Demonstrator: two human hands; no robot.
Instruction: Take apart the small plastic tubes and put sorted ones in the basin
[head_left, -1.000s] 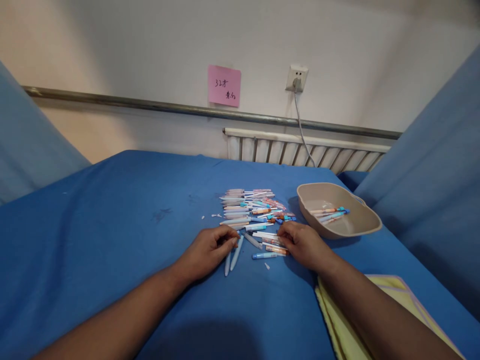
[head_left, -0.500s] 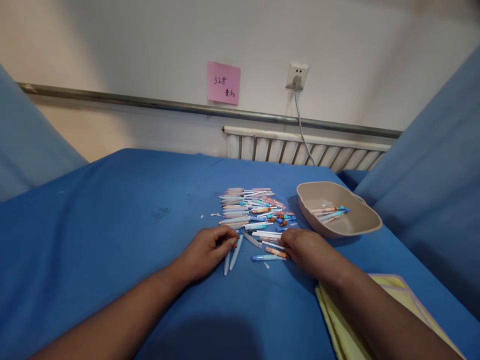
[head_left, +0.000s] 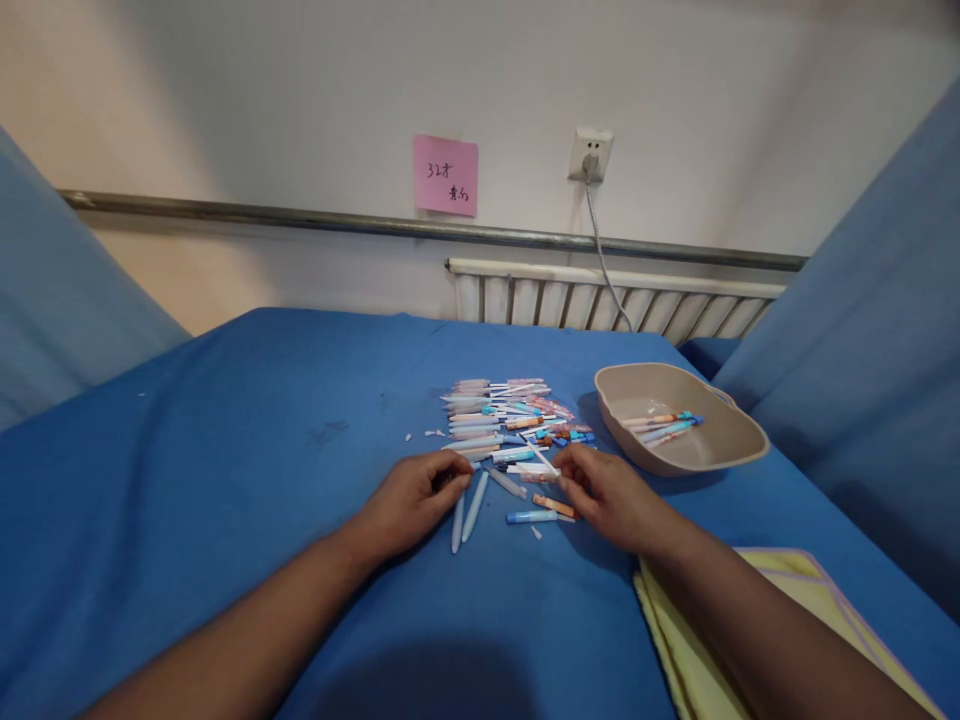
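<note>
from the head view, our left hand (head_left: 409,497) lies curled on the blue sheet (head_left: 225,450), fingertips at two pale pen barrels (head_left: 471,506); whether it grips them we cannot tell. our right hand (head_left: 611,490) pinches a thin white pen (head_left: 541,457) at the near edge of the pen pile (head_left: 502,415), near the beige basin (head_left: 637,385).

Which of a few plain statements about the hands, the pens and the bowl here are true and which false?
The beige bowl holds a few pens: true.
The left hand and the right hand are both at the near edge of the pile of pens: true.
The pink note is stuck on the radiator: false; it is on the wall above the rail.
The yellow cloth lies at the far left: false; it lies by the right forearm.
</note>
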